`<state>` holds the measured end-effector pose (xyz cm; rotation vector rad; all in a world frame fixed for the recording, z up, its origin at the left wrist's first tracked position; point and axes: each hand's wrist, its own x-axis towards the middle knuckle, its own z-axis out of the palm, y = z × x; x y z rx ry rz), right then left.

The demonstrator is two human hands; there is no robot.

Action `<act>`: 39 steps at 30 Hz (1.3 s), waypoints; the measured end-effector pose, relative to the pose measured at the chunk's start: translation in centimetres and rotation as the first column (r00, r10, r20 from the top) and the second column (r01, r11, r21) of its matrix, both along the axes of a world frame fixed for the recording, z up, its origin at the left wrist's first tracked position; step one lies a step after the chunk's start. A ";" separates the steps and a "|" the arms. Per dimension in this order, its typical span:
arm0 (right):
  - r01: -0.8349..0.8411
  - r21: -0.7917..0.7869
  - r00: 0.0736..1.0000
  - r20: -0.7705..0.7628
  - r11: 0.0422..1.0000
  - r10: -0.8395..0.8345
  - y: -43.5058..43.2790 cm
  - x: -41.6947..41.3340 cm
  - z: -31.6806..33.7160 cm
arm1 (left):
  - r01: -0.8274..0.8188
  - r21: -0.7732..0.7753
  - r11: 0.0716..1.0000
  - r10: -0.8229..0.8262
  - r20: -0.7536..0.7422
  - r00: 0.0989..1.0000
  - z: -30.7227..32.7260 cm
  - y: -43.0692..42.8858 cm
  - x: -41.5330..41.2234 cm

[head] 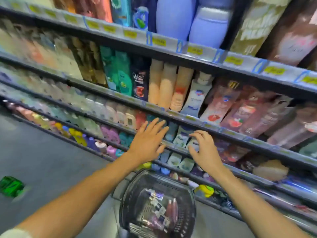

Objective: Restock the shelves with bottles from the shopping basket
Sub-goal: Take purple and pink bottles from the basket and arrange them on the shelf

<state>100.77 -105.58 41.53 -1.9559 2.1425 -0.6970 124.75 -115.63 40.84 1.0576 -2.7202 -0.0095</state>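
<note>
- Nearest, low in the middle, a dark shopping basket (187, 191) sits on the grey floor (51, 160) before the shelving; several bottles (169, 209) lie flat inside it, long axes running near to far, caps toward the shelves as far as the blur allows.
- Both bare forearms stretch from the near edge up toward the shelves.
- The left hand (148, 141) is spread flat, fingers splayed and pointing far, grasping nothing, in front of a shelf edge (173, 144).
- The right hand (203, 150), just right of it, has curled fingers around a pale bottle (193, 143) standing upright on that shelf, cap up; whether the grip is closed on it I cannot tell.
- Just left of it stands a similar pale bottle (181, 137), also upright.
- Farther up, tall peach bottles (167, 86) stand upright in a row.
- A green object (11, 186) lies on the floor, far left.
</note>
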 end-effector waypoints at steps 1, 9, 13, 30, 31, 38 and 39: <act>-0.004 0.047 1.000 0.016 0.999 0.003 0.1 0.4 -2.3 | -0.019 0.052 0.998 0.018 0.021 1.000 -2.3 0.5 0.9; -0.009 0.306 0.987 0.153 0.952 -0.040 2.6 1.8 -19.0 | -0.165 0.353 0.921 0.111 0.170 0.979 -17.8 5.0 4.9; -0.077 0.450 0.978 0.208 0.890 -0.021 4.6 1.4 -28.2 | -0.220 0.476 0.852 0.107 0.252 0.962 -25.3 7.9 5.3; -0.162 0.777 0.935 0.318 0.609 -0.156 10.3 2.8 -57.6 | -0.391 0.716 0.578 0.037 0.455 0.890 -57.8 14.8 1.3; -0.140 0.791 0.934 0.305 0.596 -0.185 10.7 2.7 -59.4 | -0.389 0.728 0.565 0.012 0.464 0.886 -59.3 14.8 0.9; -0.113 0.911 0.941 0.226 0.396 -0.252 12.4 2.3 -69.2 | -0.406 0.783 0.471 -0.054 0.485 0.873 -69.2 15.0 -0.2; -0.114 0.923 0.936 0.224 0.368 -0.270 12.6 2.3 -70.4 | -0.404 0.786 0.469 -0.063 0.486 0.872 -70.3 14.9 -0.2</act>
